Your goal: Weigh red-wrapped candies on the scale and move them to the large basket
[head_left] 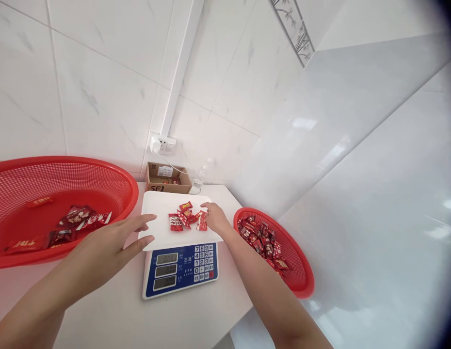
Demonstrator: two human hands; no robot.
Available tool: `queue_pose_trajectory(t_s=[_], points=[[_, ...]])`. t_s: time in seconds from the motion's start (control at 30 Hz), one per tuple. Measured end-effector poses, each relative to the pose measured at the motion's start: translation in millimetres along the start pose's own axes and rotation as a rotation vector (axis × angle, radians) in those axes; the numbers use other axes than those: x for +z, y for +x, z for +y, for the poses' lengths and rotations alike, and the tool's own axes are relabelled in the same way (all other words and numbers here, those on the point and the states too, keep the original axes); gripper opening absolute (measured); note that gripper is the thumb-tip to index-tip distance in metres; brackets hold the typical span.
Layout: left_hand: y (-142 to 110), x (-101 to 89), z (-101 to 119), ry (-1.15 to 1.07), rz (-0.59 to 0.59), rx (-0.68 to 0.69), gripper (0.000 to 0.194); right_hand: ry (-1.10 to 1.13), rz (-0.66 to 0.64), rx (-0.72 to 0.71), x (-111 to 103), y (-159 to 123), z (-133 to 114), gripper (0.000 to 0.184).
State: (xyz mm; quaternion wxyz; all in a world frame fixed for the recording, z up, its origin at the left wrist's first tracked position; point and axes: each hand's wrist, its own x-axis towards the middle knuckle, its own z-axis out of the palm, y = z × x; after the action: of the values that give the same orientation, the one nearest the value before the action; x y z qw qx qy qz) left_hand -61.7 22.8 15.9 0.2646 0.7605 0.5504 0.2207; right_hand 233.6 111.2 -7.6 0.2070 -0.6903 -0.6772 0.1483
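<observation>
A digital scale (180, 269) with a blue keypad front carries a white weighing tray (156, 213). Several small red snack packets (185, 217) lie on that tray. My right hand (215, 219) rests on the tray at the right of the packets, fingertips touching one of them; I cannot see whether it grips it. My left hand (109, 247) hovers flat with fingers spread, at the tray's left edge, holding nothing.
A large red mesh basket (65, 169) at the left holds a few red packets. A smaller red basket (301, 276) at the right, full of packets, overhangs the white table. A cardboard box (168, 178) and a wall socket (163, 144) sit behind the scale.
</observation>
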Motion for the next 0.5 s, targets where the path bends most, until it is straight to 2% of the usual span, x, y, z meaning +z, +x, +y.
queue_pose_trajectory(t_s=[0.1, 0.23, 0.37, 0.5], points=[[0, 0.7, 0, -0.002, 0.004, 0.01, 0.051, -0.057, -0.011, 0.014, 0, -1, -1, 0.039], [1, 1.3, 1, -0.007, -0.003, 0.002, 0.054, -0.083, -0.007, -0.02, 3, -4, -13, 0.024], [1, 1.4, 1, -0.012, -0.005, 0.016, 0.053, -0.057, -0.035, -0.052, 14, -6, -27, 0.019], [-2, -1.0, 4, -0.025, -0.01, -0.001, 0.053, -0.017, -0.028, -0.031, 22, -3, -26, 0.017]])
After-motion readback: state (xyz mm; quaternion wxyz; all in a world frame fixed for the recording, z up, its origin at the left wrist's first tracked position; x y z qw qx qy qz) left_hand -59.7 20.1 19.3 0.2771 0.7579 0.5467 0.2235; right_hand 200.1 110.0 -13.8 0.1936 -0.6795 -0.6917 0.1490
